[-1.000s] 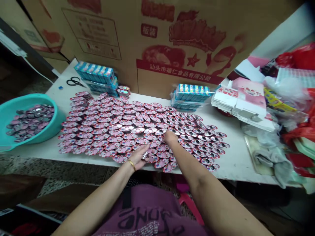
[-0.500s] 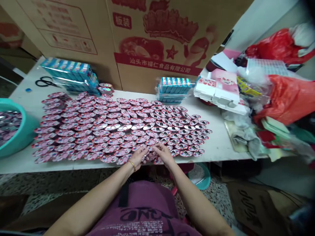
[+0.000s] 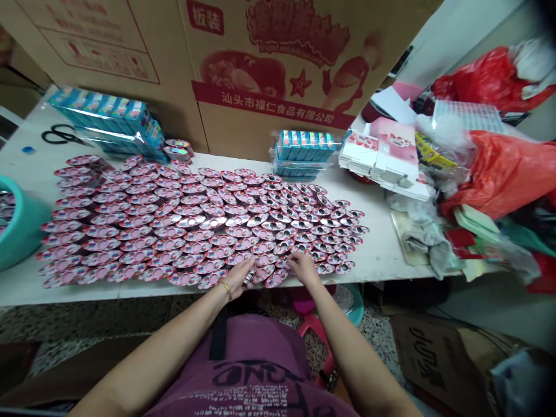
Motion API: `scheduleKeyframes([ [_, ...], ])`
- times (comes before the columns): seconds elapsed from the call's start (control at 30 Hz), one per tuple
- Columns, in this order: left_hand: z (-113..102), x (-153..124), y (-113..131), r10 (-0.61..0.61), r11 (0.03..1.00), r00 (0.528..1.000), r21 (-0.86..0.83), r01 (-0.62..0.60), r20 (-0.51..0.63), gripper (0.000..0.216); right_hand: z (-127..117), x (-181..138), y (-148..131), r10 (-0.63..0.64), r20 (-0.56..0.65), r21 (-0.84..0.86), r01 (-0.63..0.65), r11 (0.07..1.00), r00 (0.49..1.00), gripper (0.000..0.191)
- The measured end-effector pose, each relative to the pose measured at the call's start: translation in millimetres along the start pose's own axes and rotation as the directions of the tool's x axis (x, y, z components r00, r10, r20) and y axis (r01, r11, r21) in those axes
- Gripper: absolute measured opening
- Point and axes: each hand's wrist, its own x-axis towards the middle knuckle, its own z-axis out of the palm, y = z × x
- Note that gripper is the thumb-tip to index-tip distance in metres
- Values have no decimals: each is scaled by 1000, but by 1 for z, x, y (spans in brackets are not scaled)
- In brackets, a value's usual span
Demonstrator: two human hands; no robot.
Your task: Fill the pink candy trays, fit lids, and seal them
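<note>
Rows of oval, eye-shaped pink and red packs (image 3: 141,243) stand close together on the white table (image 3: 377,255). Those on the left have pink round centres, while many on the right show dark round holes. By the front edge, my left hand (image 3: 241,278) is closed around several small shiny round pieces (image 3: 249,277), which look silvery and pinkish. My right hand (image 3: 303,267) is just to its right, over the front packs, its fingertips pinched together at a pack's top. Whatever sits between those fingertips is too small to make out.
A large cardboard box (image 3: 278,136) stands behind the packs. Blue wrapped boxes (image 3: 108,124), scissors (image 3: 61,134) and a teal basin (image 3: 24,231) are at left. Wrapped blue packs (image 3: 304,150), flattened cartons (image 3: 382,153) and a red plastic bag (image 3: 508,174) crowd the right.
My right hand has moved slightly right, away from my left hand, to another pack. My left hand keeps its shiny pieces. The whole view has shifted a little.
</note>
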Motion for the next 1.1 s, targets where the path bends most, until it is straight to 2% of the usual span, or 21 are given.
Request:
scheduleKeyframes([
  [0.03,-2,0,3,9,1000,1000,-4,-9,-14,40,-4,5,2,28,-53,-150,-35,988,998,10],
  [0.1,-4,0,7,33,999,999,-4,-33,-25,37,-6,15,0,70,-73,-372,-92,924,995,13],
  [0.23,1,-1,10,51,999,998,-11,-52,-32,33,3,29,-13,129,-16,-564,-116,817,991,27],
  [0.4,4,-6,15,12,999,1000,-36,-13,-7,32,5,31,-13,151,14,-591,-114,798,988,33],
  [0.5,-1,-12,16,21,1000,999,-15,-21,37,31,-1,30,-10,156,16,-579,-118,807,988,35],
  [0.6,-6,-17,15,29,1000,999,10,-30,38,32,-3,31,-11,216,26,-569,-163,806,976,41],
  [0.73,-2,-14,11,20,1000,1000,18,-20,17,32,0,30,-11,211,-43,-545,-200,814,976,32],
  [0.83,6,-10,10,-13,1000,999,25,12,39,32,-1,24,-12,203,-75,-506,-213,836,976,31],
  [0.9,11,-10,8,-29,999,996,40,26,83,33,-1,14,-14,153,-94,-401,-178,898,984,29],
  [0.93,13,-9,7,-31,998,993,58,25,111,33,0,8,-16,83,-89,-308,-107,945,993,26],
  [1.0,16,-9,4,-40,994,986,108,22,164,34,7,-7,-20,-128,-47,-69,125,990,991,20],
  [1.07,19,-9,-2,-84,988,977,147,56,195,36,17,-23,-23,-296,3,151,293,944,955,15],
  [1.1,21,-9,-6,-118,984,971,155,87,206,37,22,-30,-22,-324,21,221,311,924,946,12],
])
